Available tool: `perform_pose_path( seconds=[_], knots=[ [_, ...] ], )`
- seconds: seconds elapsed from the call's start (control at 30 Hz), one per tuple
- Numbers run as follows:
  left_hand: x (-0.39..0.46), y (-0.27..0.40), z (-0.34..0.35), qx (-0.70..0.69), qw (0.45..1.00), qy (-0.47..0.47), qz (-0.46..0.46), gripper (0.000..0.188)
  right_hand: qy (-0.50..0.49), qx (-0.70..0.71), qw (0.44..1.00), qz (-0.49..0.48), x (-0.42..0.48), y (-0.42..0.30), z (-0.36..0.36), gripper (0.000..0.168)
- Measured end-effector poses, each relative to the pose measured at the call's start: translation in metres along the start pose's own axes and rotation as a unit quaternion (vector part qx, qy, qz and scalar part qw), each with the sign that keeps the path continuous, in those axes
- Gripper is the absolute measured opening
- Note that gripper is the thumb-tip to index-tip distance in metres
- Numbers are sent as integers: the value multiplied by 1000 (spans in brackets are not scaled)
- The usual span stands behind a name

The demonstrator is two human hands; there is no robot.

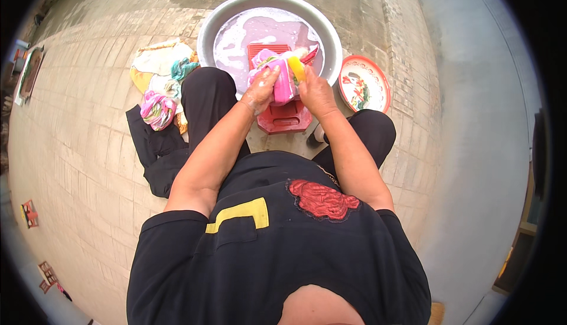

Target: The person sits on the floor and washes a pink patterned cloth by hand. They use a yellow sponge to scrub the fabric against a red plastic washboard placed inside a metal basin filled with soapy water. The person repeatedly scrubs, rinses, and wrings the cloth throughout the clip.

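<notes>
Wet pink patterned cloth is bunched over a red plastic washboard, which leans in a large metal basin. My left hand grips the cloth from the left, with suds on the wrist. In my right hand is a yellow bar of soap, held against the cloth's right side. Foamy, pinkish water fills the basin behind the hands. The cloth hides the middle of the washboard.
Left of the basin lie white and yellow cloth, a teal cloth, a twisted pink cloth and black fabric. A red-rimmed patterned enamel basin sits at the right. Paving surrounds them.
</notes>
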State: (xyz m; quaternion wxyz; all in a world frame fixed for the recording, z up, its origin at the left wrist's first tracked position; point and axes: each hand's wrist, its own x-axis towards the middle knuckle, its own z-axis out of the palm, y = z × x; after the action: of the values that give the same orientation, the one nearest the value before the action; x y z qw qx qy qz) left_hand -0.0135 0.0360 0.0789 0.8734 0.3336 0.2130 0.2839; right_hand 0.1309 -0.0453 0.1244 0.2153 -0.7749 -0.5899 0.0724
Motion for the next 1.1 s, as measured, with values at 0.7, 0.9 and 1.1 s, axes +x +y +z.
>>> perform_pose_path(
  seconds=[0.7,0.9,1.1],
  knots=[
    [2,-18,3,241,951,105,164,39,-101,35,994,-17,-3,42,27,63],
    [-21,18,-3,23,998,-6,62,43,-115,117,980,110,5,39,56,25],
    [10,-2,-37,190,970,127,87,38,-9,475,863,175,5,-5,29,28]
  ],
)
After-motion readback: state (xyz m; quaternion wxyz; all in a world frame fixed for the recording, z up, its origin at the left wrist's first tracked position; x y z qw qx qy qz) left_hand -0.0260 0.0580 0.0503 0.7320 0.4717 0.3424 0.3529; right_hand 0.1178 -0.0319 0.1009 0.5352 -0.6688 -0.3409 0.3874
